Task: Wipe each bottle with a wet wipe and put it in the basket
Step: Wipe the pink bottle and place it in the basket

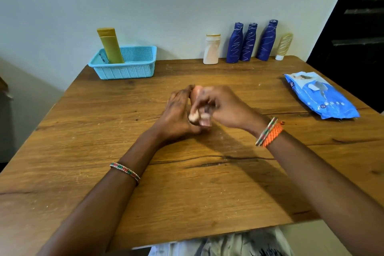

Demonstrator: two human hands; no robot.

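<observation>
Both hands meet over the middle of the brown wooden table (87,151), with a small peach-coloured bottle (196,90) caught between them. The left hand (176,114) curls round the bottle from its own side, thumb up along it. The right hand (220,104) closes over the bottle from the other side, its fingers pinching a crumpled whitish wet wipe (194,117) against the bottle's near end — this hand is blurred, so how each finger lies cannot be told. Only the bottle's far tip and a bit of its near end show; the rest is hidden by the hands.

Beyond the left hand and out to its left, at the table's far edge by the wall, stands a light blue perforated plastic basket (128,68). A tall mustard-yellow tube (110,45) stands in it, leaning against the left end.

Beyond the right hand, along the wall, a row of bottles stands upright: a white squat plastic bottle with a yellowish cap (212,49), then three dark blue bottles with white scribbled lines (250,42) close together, then a pale yellow tube standing on its white cap (284,45) at the far right.

Out to the right of the right hand, well apart from it, lies a blue plastic pack of wet wipes (322,95) flat on the table — its flap side up.

The left forearm wears a thin patterned bangle (125,171); the right wrist has a similar bangle and an orange braided band (272,133).
</observation>
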